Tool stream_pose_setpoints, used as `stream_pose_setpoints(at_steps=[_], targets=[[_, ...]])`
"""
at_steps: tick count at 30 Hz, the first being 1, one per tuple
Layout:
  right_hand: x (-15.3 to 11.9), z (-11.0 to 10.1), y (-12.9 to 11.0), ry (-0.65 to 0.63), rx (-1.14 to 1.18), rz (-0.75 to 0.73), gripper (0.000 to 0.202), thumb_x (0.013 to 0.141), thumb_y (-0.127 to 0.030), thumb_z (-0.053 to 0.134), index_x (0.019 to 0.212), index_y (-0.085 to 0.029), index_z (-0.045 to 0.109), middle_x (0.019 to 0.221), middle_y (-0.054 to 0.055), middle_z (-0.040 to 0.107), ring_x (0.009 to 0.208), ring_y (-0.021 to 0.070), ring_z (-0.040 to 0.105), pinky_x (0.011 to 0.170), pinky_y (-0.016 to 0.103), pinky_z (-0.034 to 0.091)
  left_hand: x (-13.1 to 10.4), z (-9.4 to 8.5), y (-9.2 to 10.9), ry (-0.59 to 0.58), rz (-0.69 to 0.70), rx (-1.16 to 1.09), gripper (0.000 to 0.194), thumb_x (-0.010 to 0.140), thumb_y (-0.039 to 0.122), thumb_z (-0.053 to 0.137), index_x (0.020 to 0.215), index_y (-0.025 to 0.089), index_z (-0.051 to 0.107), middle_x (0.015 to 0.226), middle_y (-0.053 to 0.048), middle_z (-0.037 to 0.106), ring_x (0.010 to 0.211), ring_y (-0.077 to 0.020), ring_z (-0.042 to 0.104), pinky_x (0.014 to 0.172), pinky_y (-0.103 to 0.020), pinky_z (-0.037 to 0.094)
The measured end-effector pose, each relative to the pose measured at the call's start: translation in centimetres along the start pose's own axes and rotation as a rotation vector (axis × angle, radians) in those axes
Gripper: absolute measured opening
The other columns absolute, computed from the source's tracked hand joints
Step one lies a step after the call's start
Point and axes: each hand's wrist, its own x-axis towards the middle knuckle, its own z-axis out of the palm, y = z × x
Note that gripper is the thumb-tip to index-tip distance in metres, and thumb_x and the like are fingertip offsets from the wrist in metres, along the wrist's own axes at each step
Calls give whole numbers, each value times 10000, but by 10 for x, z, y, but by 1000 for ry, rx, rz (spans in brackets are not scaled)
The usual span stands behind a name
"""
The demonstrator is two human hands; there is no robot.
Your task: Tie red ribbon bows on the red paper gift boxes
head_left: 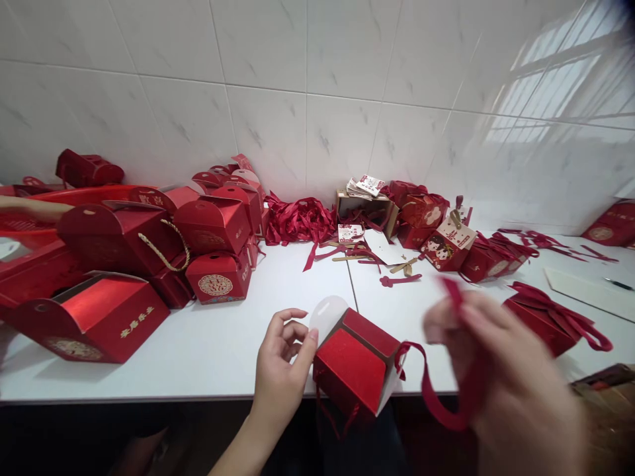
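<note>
The red gift box [350, 370] overlaps the tabletop's [288, 281] front edge — my left hand [282, 357] bends its fingers at the pale flap [331, 312], grip unclear; my right hand [501, 370], raised, blurred, holds the crimson ribbon [446, 418].

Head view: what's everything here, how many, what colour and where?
Open card box: one, red, front middle
Satin ribbon: one, dark red, in right hand
Stacked card boxes: several, red, left
Ribbon-tied card boxes: several, red, right
Cartoon-printed box: one, cream and red, back right
Ribbon heap: one, dark red, back middle
Open cardboard carton: one, brown, back middle
Printed cards: several, white-red, on carton
Plastic tub: one, orange-red, back left
Pen: one, dark, far right
Tabletop: one, white, beneath
Tiled wall: one, white, behind
Co-worker's forearm: one, bare, far left
Left hand: one, at open box
Right hand: one, blurred, front right
</note>
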Motion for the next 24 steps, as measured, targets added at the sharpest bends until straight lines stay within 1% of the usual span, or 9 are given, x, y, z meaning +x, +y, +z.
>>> stream_pose_setpoints(at_steps=[1, 3, 5, 7, 11, 15, 19, 22, 24], targets=[[9, 15, -4, -38, 115, 97, 278, 924, -369, 425, 719, -215, 531, 709, 18, 559, 657, 166, 548, 569, 269, 455, -1, 0, 0, -12, -11, -22, 256, 784, 335, 607, 971, 211, 484, 597, 74, 490, 509, -95, 476, 518, -203, 420], [23, 43, -7, -210, 227, 301, 298, 901, -376, 451, 664, -202, 496, 643, -2, 517, 611, 145, 500, 559, 252, 414, -2, 1, -1, -28, -32, -66, 253, 787, 342, 602, 967, 214, 478, 587, 77, 486, 503, -94, 469, 505, -199, 414], [30, 63, -6, -333, 245, 397, 299, 881, -367, 465, 639, -191, 482, 608, -23, 483, 572, 121, 448, 538, 234, 367, -4, 1, -1, -31, -50, -100, 251, 790, 344, 596, 967, 215, 473, 585, 77, 484, 510, -95, 465, 501, -195, 409], [32, 71, -3, -373, 222, 417, 290, 868, -349, 469, 629, -185, 473, 597, -36, 459, 562, 107, 409, 534, 226, 333, -5, 2, -1, -41, -67, -123, 256, 794, 346, 594, 975, 214, 470, 588, 77, 476, 518, -93, 460, 500, -192, 405], [30, 71, 0, -381, 158, 430, 281, 861, -331, 456, 624, -181, 483, 583, -40, 432, 558, 106, 380, 532, 233, 305, -8, 2, -1, -44, -94, -161, 252, 813, 343, 584, 1002, 223, 467, 608, 79, 450, 525, -84, 451, 508, -186, 394], [32, 72, 0, -395, 99, 424, 278, 856, -313, 444, 613, -183, 481, 574, -44, 428, 568, 111, 388, 543, 238, 309, -12, 2, 0, -57, -108, -180, 272, 812, 349, 589, 1016, 239, 448, 633, 77, 475, 527, -86, 463, 513, -189, 397], [36, 74, 1, -423, 44, 378, 275, 850, -286, 444, 594, -186, 449, 594, -39, 432, 595, 115, 400, 568, 247, 324, -16, 3, -3, -50, -69, -183, 298, 814, 354, 596, 1037, 238, 437, 645, 70, 500, 519, -80, 459, 509, -183, 394], [38, 75, 2, -471, 2, 325, 284, 847, -274, 451, 579, -184, 431, 648, -26, 452, 629, 119, 433, 602, 257, 343, -12, 1, -5, -73, -55, -188, 291, 854, 416, 537, 1054, 229, 438, 642, 58, 509, 528, -91, 478, 514, -196, 424], [39, 74, 2, -504, -18, 295, 296, 852, -274, 452, 571, -183, 417, 671, -21, 458, 641, 120, 446, 617, 261, 350, -5, -1, -3, -104, -99, -205, 302, 877, 474, 466, 1044, 222, 448, 645, 47, 512, 532, -103, 488, 489, -206, 436]])
